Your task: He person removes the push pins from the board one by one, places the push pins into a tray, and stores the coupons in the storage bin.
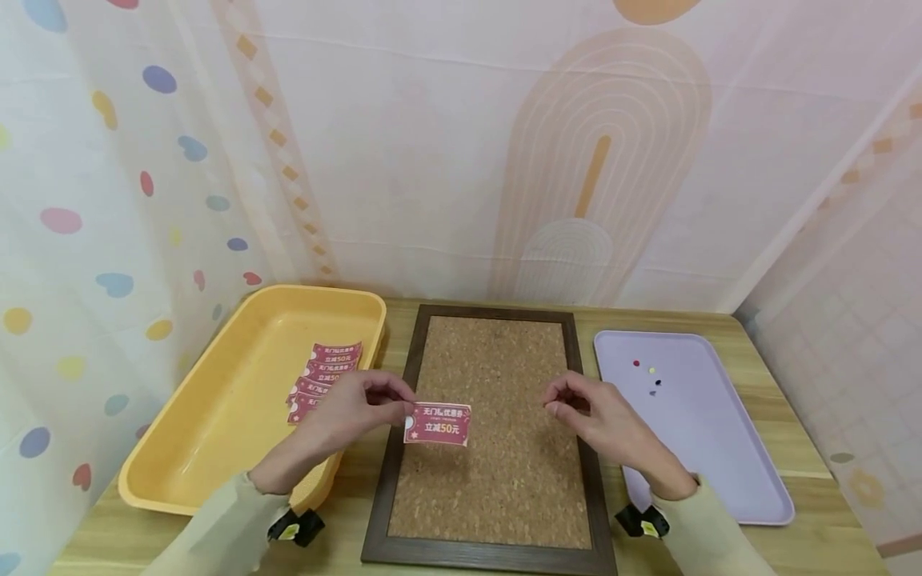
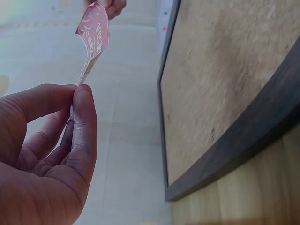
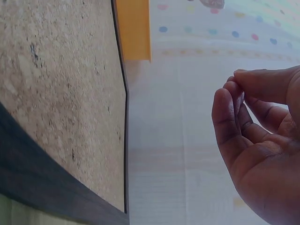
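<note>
My left hand [image 1: 353, 416] pinches a pink-red paper coupon [image 1: 437, 426] by its left edge, between thumb and fingertips. The coupon overlaps the left part of a cork board [image 1: 497, 496] with a dark brown frame. Seen from the left wrist, the coupon [image 2: 96, 33] bends and sticks out past the fingertips. Over the board's right side, my right hand [image 1: 601, 416] has its fingers curled. In the right wrist view the thumb of that hand [image 3: 258, 136] meets the fingertips; no object shows there, and I cannot tell if something tiny is hidden between them.
A yellow basin [image 1: 209, 400] stands left of the board, with several matching coupons [image 1: 334, 356] overlapping along its right side. To the right lies a lilac tray [image 1: 720, 456] holding several tiny coloured pieces [image 1: 636, 363]. A patterned curtain [image 1: 432, 160] hangs behind the wooden table [image 1: 814, 448].
</note>
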`<state>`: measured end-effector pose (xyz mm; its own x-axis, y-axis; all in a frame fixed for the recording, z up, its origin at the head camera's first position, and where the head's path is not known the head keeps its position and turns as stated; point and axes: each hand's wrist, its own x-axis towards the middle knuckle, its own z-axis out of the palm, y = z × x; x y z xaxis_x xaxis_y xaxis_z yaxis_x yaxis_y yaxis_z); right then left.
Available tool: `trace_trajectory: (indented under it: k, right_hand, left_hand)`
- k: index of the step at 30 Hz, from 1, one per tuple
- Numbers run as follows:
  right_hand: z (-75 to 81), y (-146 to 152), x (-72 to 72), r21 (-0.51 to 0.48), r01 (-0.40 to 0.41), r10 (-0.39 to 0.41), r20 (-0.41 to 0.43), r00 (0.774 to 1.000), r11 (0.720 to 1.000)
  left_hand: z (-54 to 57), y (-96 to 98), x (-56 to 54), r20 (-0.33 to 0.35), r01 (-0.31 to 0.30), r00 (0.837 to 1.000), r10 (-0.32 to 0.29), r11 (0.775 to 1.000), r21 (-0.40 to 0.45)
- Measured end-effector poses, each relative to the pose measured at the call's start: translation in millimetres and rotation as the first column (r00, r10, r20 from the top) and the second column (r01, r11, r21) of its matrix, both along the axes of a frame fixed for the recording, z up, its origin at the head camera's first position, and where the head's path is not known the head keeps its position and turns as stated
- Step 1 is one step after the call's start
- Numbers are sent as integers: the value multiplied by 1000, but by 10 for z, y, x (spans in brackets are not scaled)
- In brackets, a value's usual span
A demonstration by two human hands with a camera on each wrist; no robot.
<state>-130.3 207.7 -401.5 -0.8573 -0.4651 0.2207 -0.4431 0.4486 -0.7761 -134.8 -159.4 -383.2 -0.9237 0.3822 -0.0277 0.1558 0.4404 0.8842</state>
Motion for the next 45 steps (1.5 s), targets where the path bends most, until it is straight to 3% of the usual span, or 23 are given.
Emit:
trace_trajectory:
  k: [5, 14, 31, 38, 45]
  right_hand:
    - [4, 68, 0, 1, 13, -13, -24, 1000, 1000]
    - [14, 213, 0, -15, 47, -48, -51, 998, 999]
    - [67, 510, -30, -18, 136, -137, -82, 987, 991]
    - [65, 655, -52, 20, 188, -186, -64, 980, 982]
    - [36, 802, -105, 47, 208, -203, -87, 975, 977]
  left_hand:
    - [89, -166, 3, 1, -40, 999, 40, 999, 5]
    - [137, -466, -15, 45, -133, 990, 132, 991, 22]
    - [126, -972, -118, -17, -145, 989, 146, 989, 36]
    - [82, -1198, -187, -12, -131, 991, 131, 991, -13]
    - [37, -1414, -250, 50, -100, 994, 101, 995, -20]
